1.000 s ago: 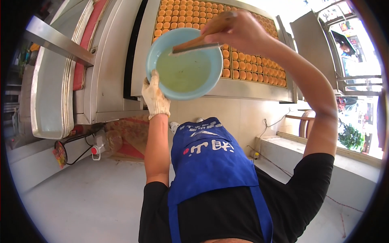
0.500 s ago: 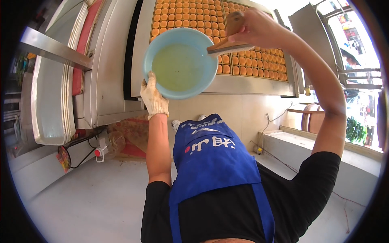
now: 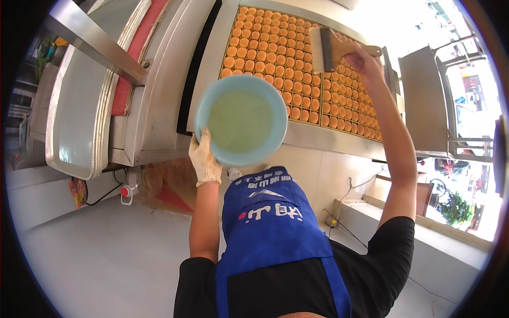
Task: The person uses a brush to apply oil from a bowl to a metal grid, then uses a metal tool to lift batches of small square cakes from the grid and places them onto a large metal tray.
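Observation:
My left hand (image 3: 203, 159), in a white knitted glove, grips the near left rim of a light blue basin (image 3: 279, 114). Pale yellow-green liquid (image 3: 239, 122) lies in the basin, with a few dark specks. Bare and closed, my right hand (image 3: 366, 62) holds the wooden handle of a wide flat brush (image 3: 339, 50). The brush's pale bristles point left, over the far part of the tray. Beneath it are rows of small browned buns (image 3: 275, 55) in a gridded tray (image 3: 322, 95). The basin covers the tray's near left corner.
A steel-framed table (image 3: 313, 137) carries the bun tray. Stacked shallow metal trays (image 3: 79, 122) stand at the left beside a steel bar (image 3: 101, 47). A steel panel (image 3: 424, 100) rises at the right. A cable (image 3: 350, 228) runs along the low ledge (image 3: 360, 214).
The brush has moved from beside the basin's right rim out over the far buns, its bristles now turned left. Lower in the picture now, the basin stays in my left hand.

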`<action>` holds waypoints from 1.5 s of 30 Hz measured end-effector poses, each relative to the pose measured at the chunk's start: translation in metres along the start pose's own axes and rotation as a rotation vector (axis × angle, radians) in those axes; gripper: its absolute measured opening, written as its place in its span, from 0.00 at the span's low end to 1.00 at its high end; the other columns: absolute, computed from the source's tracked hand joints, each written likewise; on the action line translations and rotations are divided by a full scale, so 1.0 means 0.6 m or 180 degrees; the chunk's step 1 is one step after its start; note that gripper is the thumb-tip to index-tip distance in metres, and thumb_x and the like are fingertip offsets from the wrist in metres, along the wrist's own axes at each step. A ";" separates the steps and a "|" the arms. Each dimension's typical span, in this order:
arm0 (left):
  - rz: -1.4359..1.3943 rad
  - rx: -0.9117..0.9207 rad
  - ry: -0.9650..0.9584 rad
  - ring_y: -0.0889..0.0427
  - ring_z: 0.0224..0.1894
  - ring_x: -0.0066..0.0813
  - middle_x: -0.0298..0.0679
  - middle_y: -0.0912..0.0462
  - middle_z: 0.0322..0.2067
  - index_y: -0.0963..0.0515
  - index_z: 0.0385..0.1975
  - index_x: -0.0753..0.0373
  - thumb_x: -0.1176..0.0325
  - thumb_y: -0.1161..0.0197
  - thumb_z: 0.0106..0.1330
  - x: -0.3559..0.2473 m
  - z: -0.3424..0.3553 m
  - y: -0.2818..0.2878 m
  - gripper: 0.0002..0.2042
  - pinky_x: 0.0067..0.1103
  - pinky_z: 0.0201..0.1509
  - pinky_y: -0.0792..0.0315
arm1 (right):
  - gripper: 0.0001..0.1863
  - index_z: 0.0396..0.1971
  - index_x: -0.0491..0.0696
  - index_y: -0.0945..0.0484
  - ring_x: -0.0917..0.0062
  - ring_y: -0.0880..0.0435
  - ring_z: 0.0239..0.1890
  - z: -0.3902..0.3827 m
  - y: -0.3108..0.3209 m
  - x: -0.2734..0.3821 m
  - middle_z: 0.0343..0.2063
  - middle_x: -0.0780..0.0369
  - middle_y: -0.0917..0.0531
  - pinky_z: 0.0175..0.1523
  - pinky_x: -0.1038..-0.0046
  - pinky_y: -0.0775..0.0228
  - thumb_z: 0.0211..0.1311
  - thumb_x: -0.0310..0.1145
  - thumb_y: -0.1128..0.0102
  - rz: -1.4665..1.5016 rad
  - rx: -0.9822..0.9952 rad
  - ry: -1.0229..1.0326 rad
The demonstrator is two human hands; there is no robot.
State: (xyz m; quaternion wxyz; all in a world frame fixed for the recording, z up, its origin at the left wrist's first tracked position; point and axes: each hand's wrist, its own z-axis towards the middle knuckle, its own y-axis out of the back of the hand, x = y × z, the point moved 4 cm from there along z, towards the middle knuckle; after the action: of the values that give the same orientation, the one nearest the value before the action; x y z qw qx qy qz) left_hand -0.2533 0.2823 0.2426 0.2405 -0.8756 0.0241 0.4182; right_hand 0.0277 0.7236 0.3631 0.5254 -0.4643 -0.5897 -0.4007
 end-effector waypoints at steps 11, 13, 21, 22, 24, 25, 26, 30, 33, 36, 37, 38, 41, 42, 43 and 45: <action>0.0020 -0.1306 -0.0323 0.17 0.56 0.38 0.46 0.20 0.57 0.31 0.66 0.69 0.61 0.37 0.78 0.055 -0.103 0.142 0.24 0.34 0.59 0.20 | 0.20 0.48 0.37 0.17 0.74 0.09 0.38 0.094 -0.285 -0.305 0.39 0.57 0.11 0.45 0.73 0.11 0.75 0.42 0.33 -0.0696 0.1934 -0.0457; -0.0052 -0.1579 -0.0521 0.17 0.56 0.38 0.46 0.21 0.58 0.34 0.68 0.68 0.60 0.37 0.78 0.063 -0.127 0.153 0.26 0.35 0.59 0.20 | 0.18 0.49 0.37 0.15 0.77 0.09 0.37 0.072 -0.351 -0.334 0.37 0.59 0.10 0.43 0.75 0.13 0.74 0.39 0.32 -0.0828 0.2198 -0.0448; -0.0316 -0.2065 -0.0810 0.22 0.62 0.41 0.46 0.26 0.65 0.35 0.72 0.66 0.55 0.35 0.77 0.100 -0.183 0.108 0.31 0.38 0.64 0.23 | 0.22 0.41 0.37 0.15 0.78 0.09 0.29 0.085 -0.494 -0.436 0.29 0.61 0.11 0.36 0.73 0.17 0.70 0.46 0.29 -0.1521 0.3110 -0.0428; -0.0384 -0.2075 -0.0889 0.22 0.63 0.40 0.46 0.26 0.65 0.36 0.72 0.66 0.57 0.35 0.77 0.105 -0.185 0.107 0.31 0.37 0.64 0.23 | 0.23 0.39 0.38 0.15 0.78 0.09 0.28 0.102 -0.501 -0.441 0.29 0.62 0.10 0.36 0.74 0.17 0.70 0.47 0.29 -0.1516 0.3344 -0.0628; -0.0461 -0.2065 -0.0988 0.23 0.63 0.40 0.46 0.26 0.65 0.37 0.72 0.65 0.59 0.35 0.77 0.113 -0.189 0.102 0.30 0.37 0.65 0.23 | 0.23 0.38 0.38 0.15 0.78 0.09 0.28 0.200 -0.515 -0.427 0.29 0.63 0.10 0.36 0.74 0.16 0.69 0.49 0.29 -0.1472 0.3187 -0.0577; -0.0461 -0.2055 -0.0992 0.23 0.63 0.40 0.45 0.26 0.65 0.37 0.72 0.65 0.58 0.35 0.77 0.116 -0.192 0.099 0.31 0.38 0.65 0.24 | 0.24 0.37 0.39 0.14 0.79 0.09 0.28 0.261 -0.525 -0.418 0.29 0.64 0.10 0.36 0.75 0.16 0.69 0.50 0.28 -0.1424 0.3055 -0.0560; -0.0467 -0.2078 -0.1005 0.23 0.63 0.40 0.45 0.26 0.65 0.37 0.72 0.65 0.57 0.35 0.76 0.120 -0.196 0.094 0.31 0.38 0.65 0.24 | 0.24 0.37 0.40 0.14 0.79 0.09 0.28 0.324 -0.537 -0.401 0.28 0.64 0.09 0.37 0.75 0.15 0.69 0.51 0.29 -0.1871 0.2728 -0.0397; -0.0354 -0.2104 -0.0975 0.24 0.63 0.41 0.46 0.26 0.65 0.36 0.72 0.65 0.53 0.36 0.76 0.114 -0.193 0.060 0.32 0.38 0.66 0.25 | 0.32 0.40 0.47 0.10 0.79 0.08 0.31 0.650 -0.558 -0.359 0.25 0.67 0.08 0.44 0.71 0.16 0.64 0.65 0.34 -0.2728 0.1464 0.0721; -0.0504 -0.2194 -0.0890 0.24 0.63 0.41 0.46 0.26 0.64 0.36 0.72 0.64 0.52 0.36 0.76 0.123 -0.172 0.052 0.32 0.38 0.66 0.25 | 0.34 0.44 0.44 0.11 0.58 0.08 0.43 0.812 -0.554 -0.303 0.39 0.52 0.08 0.49 0.60 0.17 0.61 0.64 0.34 -0.3323 0.0573 0.1302; -0.0463 -0.2197 -0.0865 0.24 0.63 0.41 0.45 0.26 0.64 0.35 0.72 0.64 0.52 0.36 0.76 0.132 -0.172 0.052 0.32 0.39 0.66 0.26 | 0.23 0.47 0.52 0.11 0.59 0.10 0.45 0.814 -0.555 -0.286 0.41 0.56 0.09 0.48 0.56 0.18 0.66 0.56 0.32 -0.3392 0.0254 0.2336; -0.0425 -0.2146 -0.0833 0.24 0.63 0.41 0.45 0.26 0.64 0.35 0.71 0.64 0.52 0.36 0.76 0.131 -0.169 0.048 0.32 0.39 0.66 0.26 | 0.19 0.48 0.56 0.11 0.60 0.10 0.46 0.808 -0.552 -0.288 0.43 0.58 0.08 0.47 0.56 0.18 0.68 0.52 0.33 -0.3454 0.0408 0.2574; -0.0421 -0.2169 -0.0808 0.24 0.63 0.41 0.45 0.26 0.64 0.35 0.71 0.64 0.52 0.36 0.76 0.134 -0.161 0.049 0.32 0.39 0.66 0.26 | 0.19 0.48 0.56 0.11 0.60 0.10 0.46 0.801 -0.548 -0.298 0.43 0.58 0.08 0.47 0.56 0.18 0.68 0.52 0.33 -0.3472 0.0434 0.2559; -0.0372 -0.2362 -0.0728 0.25 0.64 0.41 0.46 0.26 0.65 0.35 0.72 0.65 0.52 0.36 0.76 0.139 -0.172 0.050 0.32 0.39 0.66 0.26 | 0.10 0.45 0.61 0.11 0.62 0.10 0.41 0.668 -0.515 -0.338 0.40 0.61 0.10 0.44 0.59 0.17 0.71 0.33 0.38 -0.2913 0.1561 0.3470; -0.0353 -0.2345 -0.0754 0.25 0.64 0.41 0.46 0.26 0.65 0.36 0.72 0.65 0.51 0.36 0.76 0.133 -0.164 0.051 0.33 0.39 0.66 0.26 | 0.09 0.40 0.59 0.13 0.63 0.12 0.37 0.612 -0.494 -0.348 0.33 0.62 0.13 0.38 0.60 0.18 0.65 0.28 0.38 -0.3043 0.1665 0.3803; -0.0359 -0.2332 -0.0822 0.25 0.64 0.41 0.46 0.27 0.65 0.36 0.72 0.66 0.51 0.35 0.76 0.128 -0.155 0.052 0.33 0.39 0.66 0.26 | 0.10 0.37 0.58 0.15 0.64 0.13 0.34 0.540 -0.481 -0.351 0.30 0.63 0.15 0.32 0.61 0.21 0.61 0.24 0.37 -0.3661 0.1859 0.3691; -0.0265 -0.2309 -0.0867 0.25 0.64 0.41 0.46 0.27 0.65 0.36 0.72 0.66 0.52 0.35 0.76 0.117 -0.147 0.047 0.33 0.39 0.67 0.26 | 0.20 0.48 0.58 0.18 0.69 0.13 0.38 0.400 -0.426 -0.350 0.33 0.67 0.15 0.34 0.64 0.20 0.56 0.21 0.36 -0.3771 0.2842 0.3293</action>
State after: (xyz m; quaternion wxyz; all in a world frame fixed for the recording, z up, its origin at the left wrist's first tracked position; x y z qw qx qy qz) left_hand -0.1510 0.2297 0.2261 -0.0670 -0.8405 -0.1930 0.5018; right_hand -0.2758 0.8644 0.1280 0.5638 0.4007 -0.5229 -0.4982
